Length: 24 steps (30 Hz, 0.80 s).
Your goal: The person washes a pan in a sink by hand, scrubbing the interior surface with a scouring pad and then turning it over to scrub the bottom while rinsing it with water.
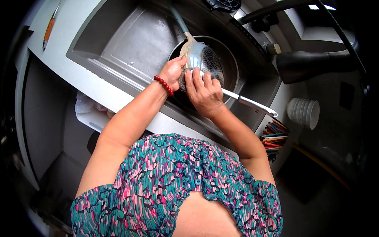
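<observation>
Small pan (199, 59) hangs bottom up over a wider dark pot (232, 65) in the metal sink (126, 43), at twelve o'clock in our view. From the left, we find an orange-handled, pen-like tool (49, 31) on the pale counter (59, 63) at ten o'clock, and a white bin (87, 120) at nine. A red-beaded bracelet (163, 85) rings the left wrist; beyond it the left hand (173, 71) clamps the pan's near-left edge, thumb on the outside, fingers hidden underneath. The pan's grey handle (179, 19) points to eleven o'clock. We judge the pan stiff, fairly light and hard to break, its smooth side slippery if wet; the rim and the long handle look the surest holds. The right hand (207, 93) lies on the pan's near side with fingers bent; we cannot tell whether they close on anything. A silver handle (256, 105) runs toward four o'clock, its owner unclear to us. Coloured sticks (274, 136) stand bunched between three and four, and stacked pale bowls (302, 111) sit at three.
</observation>
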{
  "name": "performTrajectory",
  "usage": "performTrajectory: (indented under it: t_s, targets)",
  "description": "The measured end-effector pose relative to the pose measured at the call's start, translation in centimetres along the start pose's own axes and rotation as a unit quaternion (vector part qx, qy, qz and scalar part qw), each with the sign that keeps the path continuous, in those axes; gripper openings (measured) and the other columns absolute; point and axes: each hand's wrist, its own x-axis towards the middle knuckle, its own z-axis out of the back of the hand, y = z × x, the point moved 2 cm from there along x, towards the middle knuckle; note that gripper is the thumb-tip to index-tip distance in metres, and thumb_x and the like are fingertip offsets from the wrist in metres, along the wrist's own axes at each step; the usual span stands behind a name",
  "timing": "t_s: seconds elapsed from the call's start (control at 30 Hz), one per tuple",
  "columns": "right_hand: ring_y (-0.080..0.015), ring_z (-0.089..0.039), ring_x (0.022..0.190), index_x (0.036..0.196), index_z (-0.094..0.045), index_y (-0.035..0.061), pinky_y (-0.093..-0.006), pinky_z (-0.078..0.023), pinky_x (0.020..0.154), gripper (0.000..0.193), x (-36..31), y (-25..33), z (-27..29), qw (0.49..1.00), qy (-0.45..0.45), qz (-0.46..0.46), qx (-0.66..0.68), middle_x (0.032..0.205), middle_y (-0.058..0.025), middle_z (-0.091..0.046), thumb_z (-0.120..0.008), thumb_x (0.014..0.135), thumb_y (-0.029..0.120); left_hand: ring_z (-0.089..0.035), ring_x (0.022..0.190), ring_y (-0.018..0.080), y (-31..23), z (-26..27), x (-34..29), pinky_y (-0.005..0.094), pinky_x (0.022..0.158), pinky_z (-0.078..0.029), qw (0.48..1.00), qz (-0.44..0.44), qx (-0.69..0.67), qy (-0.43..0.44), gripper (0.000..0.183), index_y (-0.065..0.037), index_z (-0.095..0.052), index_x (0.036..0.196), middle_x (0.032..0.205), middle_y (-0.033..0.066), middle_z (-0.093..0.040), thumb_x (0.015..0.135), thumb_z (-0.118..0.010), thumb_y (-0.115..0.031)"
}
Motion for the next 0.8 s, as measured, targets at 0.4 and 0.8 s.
performTrajectory:
  t_s: [0.4, 0.8]
  targets:
    - [-0.0291, -0.057, 0.083, 0.114, -0.061, 0.0004, -0.0327, -0.040, 0.056, 0.039, -1.0, -0.1, 1.1, 0.998, 0.021, 0.060, -0.017, 0.108, -0.0160, -0.060, -0.056, 0.079, 0.019, -0.060, 0.108, 0.0293, 0.1, -0.9, -0.1, 0.0428, 0.098, -0.047, 0.999, 0.011, -0.031, 0.034, 0.041, 0.003, -0.047, 0.127, 0.118, 0.0180, -0.061, 0.103, -0.030, -0.025]
    - [-0.0280, -0.056, 0.086, 0.116, -0.061, 0.0019, -0.0323, -0.040, 0.058, 0.041, -1.5, -0.4, 1.3, 0.996, 0.054, 0.066, -0.020, 0.111, -0.0134, -0.058, -0.057, 0.079, 0.018, -0.057, 0.112, 0.0269, 0.3, -0.9, 0.2, 0.0405, 0.102, -0.043, 0.998, 0.026, -0.048, 0.040, 0.042, 0.005, -0.046, 0.128, 0.123, 0.0172, -0.057, 0.104, -0.028, -0.023]
